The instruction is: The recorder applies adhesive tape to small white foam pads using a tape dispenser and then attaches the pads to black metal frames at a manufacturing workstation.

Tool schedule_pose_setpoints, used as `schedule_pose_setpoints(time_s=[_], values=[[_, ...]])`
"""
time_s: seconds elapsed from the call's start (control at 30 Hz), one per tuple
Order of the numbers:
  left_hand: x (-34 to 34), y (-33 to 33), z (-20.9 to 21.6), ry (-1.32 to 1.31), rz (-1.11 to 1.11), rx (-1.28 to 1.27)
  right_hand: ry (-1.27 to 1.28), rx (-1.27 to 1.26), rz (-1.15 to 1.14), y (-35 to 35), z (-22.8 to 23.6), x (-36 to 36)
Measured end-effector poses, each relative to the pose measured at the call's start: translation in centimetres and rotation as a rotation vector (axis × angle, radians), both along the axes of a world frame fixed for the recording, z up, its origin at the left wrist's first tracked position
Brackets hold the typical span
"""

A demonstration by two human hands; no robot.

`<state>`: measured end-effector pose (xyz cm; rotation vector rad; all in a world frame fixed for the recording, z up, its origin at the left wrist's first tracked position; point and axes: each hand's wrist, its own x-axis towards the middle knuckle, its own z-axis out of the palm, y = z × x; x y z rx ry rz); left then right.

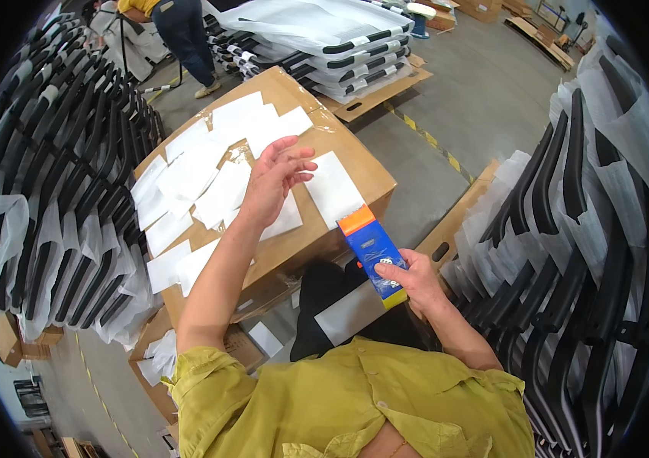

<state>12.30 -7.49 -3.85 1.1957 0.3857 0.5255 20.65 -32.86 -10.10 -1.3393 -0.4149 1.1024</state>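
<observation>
My right hand (418,284) grips a flat blue box (375,252) with an orange end and a yellow-green end, the thumb lying across its face. The orange end is over or touching the near corner of a white sheet (332,185); which of these, I cannot tell. My left hand (280,177) hovers above other white sheets (221,191), its fingers loosely curled and apart, with nothing in them. These sheets overlap in a loose spread across the top of a large cardboard carton (294,256).
Black curved frames (72,168) in white wrap are stacked at the left, with more black frames (568,229) at the right. Behind the carton is a pile of wrapped frames (339,46) on cardboard. A person (179,34) stands at the far left. A yellow-black floor line (431,141) runs beyond.
</observation>
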Motion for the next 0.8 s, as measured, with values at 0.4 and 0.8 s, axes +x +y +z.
schedule_pose_setpoints(time_s=[0.4, 0.8], values=[[-7.1, -3.4, 1.8, -0.101, 0.039, -0.07, 0.003, 0.068, 0.023, 0.0, -0.3, -0.4], [-19.0, -7.2, -1.1, -0.09, 0.455, -0.202, 0.058, 0.128, 0.083, 0.5, 0.8, -0.9]])
